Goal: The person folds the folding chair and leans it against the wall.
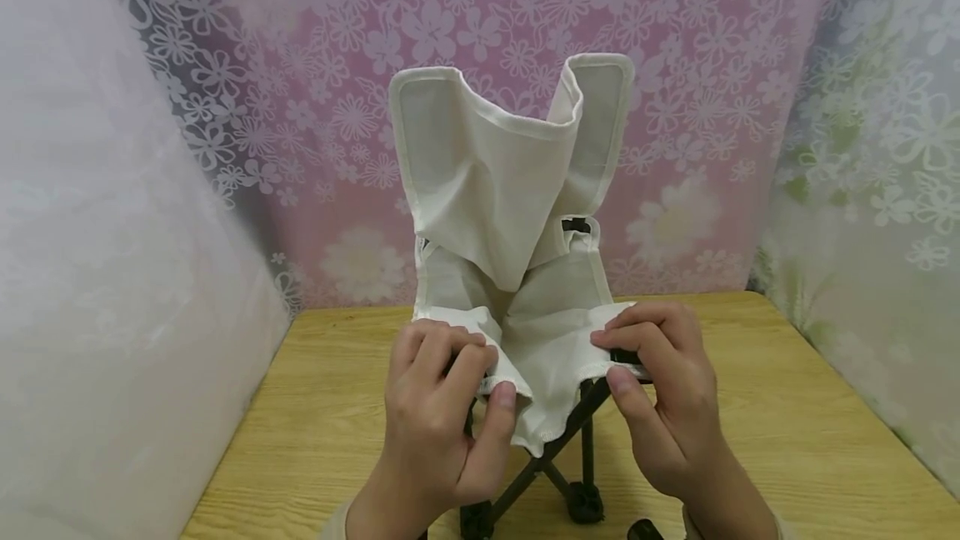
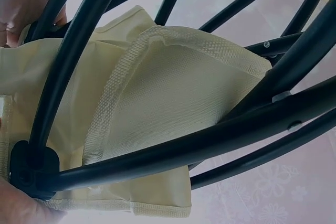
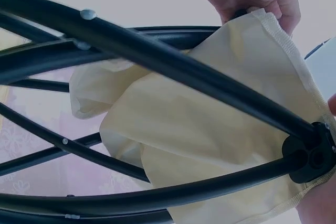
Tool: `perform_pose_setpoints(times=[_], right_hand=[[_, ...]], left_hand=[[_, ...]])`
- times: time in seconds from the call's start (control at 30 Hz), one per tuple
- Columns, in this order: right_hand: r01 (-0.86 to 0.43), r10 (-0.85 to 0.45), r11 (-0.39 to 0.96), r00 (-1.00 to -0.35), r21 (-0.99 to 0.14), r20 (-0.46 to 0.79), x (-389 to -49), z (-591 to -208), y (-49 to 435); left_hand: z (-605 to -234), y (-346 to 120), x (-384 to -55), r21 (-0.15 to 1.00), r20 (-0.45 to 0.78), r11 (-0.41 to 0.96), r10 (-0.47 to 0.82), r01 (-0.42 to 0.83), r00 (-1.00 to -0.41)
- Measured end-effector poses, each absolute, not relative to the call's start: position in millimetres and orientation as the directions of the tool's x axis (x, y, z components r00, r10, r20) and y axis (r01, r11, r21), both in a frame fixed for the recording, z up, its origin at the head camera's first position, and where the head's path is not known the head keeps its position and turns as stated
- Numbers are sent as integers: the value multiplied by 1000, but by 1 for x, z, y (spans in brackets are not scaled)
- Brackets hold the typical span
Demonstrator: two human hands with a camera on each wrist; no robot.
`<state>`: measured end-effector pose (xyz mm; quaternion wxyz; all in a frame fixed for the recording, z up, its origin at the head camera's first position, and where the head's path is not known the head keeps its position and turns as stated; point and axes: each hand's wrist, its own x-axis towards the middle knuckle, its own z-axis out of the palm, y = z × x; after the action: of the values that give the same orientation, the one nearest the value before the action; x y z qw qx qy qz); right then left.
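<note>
A small folding chair (image 1: 517,265) with cream fabric and a black tube frame stands on the wooden table. Its backrest cloth rises into two upper corners, with a sagging fold between them. At the seat's front left corner, my left hand (image 1: 446,411) grips the chair, fingers over the fabric and thumb at the hemmed edge. My right hand (image 1: 667,394) holds the front right corner, its thumb below the hem and fingers above. A black plastic joint (image 2: 34,169) shows beside the fingers in the left wrist view. Another corner joint (image 3: 310,153) appears in the right wrist view.
Crossed black legs (image 1: 566,432) stand beneath the seat, with a round foot (image 1: 585,502) on the table (image 1: 337,407). A dark rounded end (image 1: 643,530) shows at the bottom edge. Flowered pink cloth (image 1: 330,90) hangs behind, and pale sheets (image 1: 112,232) flank the table.
</note>
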<state>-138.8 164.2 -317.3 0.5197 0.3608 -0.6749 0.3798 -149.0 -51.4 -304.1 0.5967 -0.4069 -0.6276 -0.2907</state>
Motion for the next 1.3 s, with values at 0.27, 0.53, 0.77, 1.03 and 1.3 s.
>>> perform_pose_setpoints(times=[0.27,0.53,0.77,1.03,1.3], right_hand=[[-879,-80,457,-194,-137,978,-139,-315,157],[-861,-48,484,-201,-153,979,-139,-309,146],[-846,-42,501,-236,-184,971,-138,-309,138],[-849,-18,496,-220,-182,975,-136,-307,128],[-858,-6,486,-193,-166,981,-137,-304,122]], left_hand=[[-303,-50,-149,-106,988,508,152,855,31],[-300,-47,-149,-66,991,522,133,851,-5],[-300,-46,-150,-52,993,527,119,848,-13],[-297,-43,-150,-56,994,523,110,851,-2],[-296,-40,-152,-52,995,524,101,850,-1]])
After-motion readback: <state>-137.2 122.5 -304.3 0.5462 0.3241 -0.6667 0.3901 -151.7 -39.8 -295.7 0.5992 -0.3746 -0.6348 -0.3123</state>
